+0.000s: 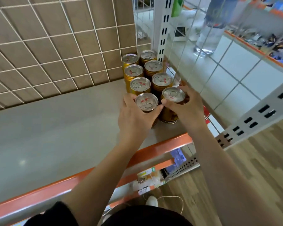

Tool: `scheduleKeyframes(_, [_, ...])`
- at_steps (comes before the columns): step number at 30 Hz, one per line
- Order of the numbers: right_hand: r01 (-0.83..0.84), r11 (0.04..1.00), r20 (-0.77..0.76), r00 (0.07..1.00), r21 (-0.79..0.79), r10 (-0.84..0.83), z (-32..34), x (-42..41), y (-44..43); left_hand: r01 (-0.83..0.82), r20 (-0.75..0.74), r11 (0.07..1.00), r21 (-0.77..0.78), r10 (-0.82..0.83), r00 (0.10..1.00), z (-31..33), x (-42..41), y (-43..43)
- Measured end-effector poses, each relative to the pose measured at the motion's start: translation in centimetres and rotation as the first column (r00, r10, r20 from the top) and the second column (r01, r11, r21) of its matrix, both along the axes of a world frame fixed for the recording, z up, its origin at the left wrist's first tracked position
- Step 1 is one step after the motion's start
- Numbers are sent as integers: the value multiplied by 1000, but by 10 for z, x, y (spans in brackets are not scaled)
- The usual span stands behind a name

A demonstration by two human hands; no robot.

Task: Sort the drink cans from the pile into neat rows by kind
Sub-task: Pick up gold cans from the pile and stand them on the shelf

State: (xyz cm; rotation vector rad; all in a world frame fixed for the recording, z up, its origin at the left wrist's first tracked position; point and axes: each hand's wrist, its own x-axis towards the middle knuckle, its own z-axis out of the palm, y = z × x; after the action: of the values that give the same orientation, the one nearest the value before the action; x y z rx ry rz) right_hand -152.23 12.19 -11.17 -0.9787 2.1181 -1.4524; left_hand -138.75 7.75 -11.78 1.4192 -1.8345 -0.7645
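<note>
left hand grips front-left gold metal can | right hand grips front-right gold metal can | likely squaring both row ends

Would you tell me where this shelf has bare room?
Left of the cans the shelf is bare, from back grid to orange edge. The right corner is crowded: cans beside the side mesh, left hand and right hand each gripping a front can.

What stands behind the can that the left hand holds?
Three more gold cans in a line, toward the wire grid. Only their lids and upper sides show; cans in front cover their lower parts.
</note>
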Motion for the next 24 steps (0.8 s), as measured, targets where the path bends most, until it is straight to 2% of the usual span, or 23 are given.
scheduleKeyframes(5, [-107, 993, -57, 992, 53, 110, -5, -4, 3, 132, 27, 987, 88, -135, 990, -1, 6, 2])
scheduleKeyframes(9, [-155, 986, 25, 988, 60, 154, -4, -12, 13, 248, -35, 949, 195, -247, 969, 7, 22, -10])
scheduleKeyframes(18, [-98, 995, -14, 995, 33, 98, -3, -12, 10, 193, -57, 972, 134, -187, 981, 9, 16, -8])
scheduleKeyframes(24, [-77, 995, -62, 995, 60, 81, -5, -8, 13, 156, -21, 983, 94, -155, 988, 6, 12, -1])
